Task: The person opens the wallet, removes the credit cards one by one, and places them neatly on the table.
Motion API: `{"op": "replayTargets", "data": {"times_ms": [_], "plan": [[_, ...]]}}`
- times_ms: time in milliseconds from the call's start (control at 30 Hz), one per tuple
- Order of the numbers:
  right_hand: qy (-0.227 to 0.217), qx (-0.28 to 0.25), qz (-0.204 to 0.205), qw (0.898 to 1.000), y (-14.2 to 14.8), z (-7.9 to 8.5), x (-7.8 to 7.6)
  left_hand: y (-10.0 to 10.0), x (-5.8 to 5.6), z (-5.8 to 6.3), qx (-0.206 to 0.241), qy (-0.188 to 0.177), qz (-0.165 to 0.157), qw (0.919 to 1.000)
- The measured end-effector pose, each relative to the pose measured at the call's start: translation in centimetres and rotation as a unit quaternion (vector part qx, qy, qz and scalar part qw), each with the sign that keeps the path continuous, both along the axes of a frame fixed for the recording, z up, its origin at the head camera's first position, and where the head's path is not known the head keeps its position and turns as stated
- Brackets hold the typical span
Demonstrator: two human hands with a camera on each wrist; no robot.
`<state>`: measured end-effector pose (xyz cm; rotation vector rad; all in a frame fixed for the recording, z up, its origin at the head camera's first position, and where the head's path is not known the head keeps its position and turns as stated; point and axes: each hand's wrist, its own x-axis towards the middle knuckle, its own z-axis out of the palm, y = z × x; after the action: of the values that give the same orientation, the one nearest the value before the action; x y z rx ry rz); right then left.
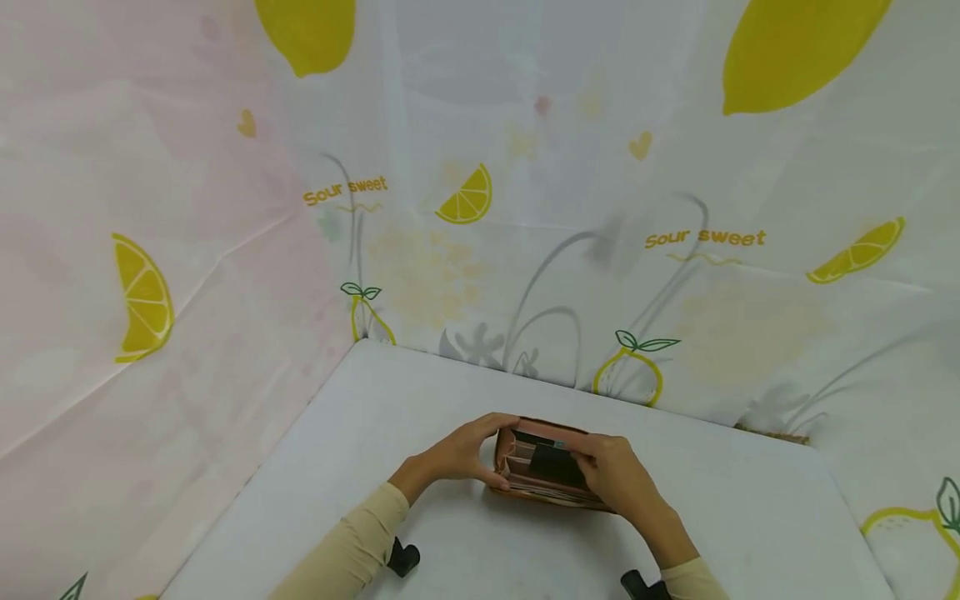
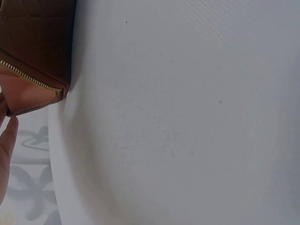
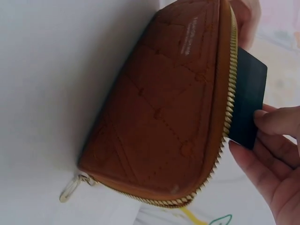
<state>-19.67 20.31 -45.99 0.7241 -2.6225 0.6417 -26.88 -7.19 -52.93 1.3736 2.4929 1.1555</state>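
A brown quilted zip-around wallet (image 3: 159, 103) stands unzipped on the white table, its pink lining and card slots facing up in the head view. My left hand (image 1: 465, 450) grips its left end, thumb on the near side and fingers on the far side. In the right wrist view, my right hand (image 3: 276, 159) pinches a black card (image 3: 251, 93) between thumb and fingers. The card sticks up past the gold zipper teeth (image 3: 230, 98), its lower part hidden inside the wallet. A metal zipper pull (image 3: 70, 187) hangs from one corner.
The white table (image 1: 420, 392) meets lemon-print sheets (image 1: 525, 275) at the back and left. Black wrist-camera mounts (image 1: 405, 557) show beside both forearms. Light sleeves (image 1: 345, 542) cover the arms.
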Motion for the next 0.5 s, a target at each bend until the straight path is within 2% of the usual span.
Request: {"op": "replayTargets", "data": {"times_ms": [267,500], "plan": [[0.014,-0.012,-0.016,1.0,3.1,0.9,0.1,0.0,0.2,0.1,-0.002,0.005,-0.002,1.0],[0.035,0.002,-0.044,0.998,6.9,1.2,-0.3,0.0,0.1,0.2,-0.007,-0.007,0.004,0.9999]]}}
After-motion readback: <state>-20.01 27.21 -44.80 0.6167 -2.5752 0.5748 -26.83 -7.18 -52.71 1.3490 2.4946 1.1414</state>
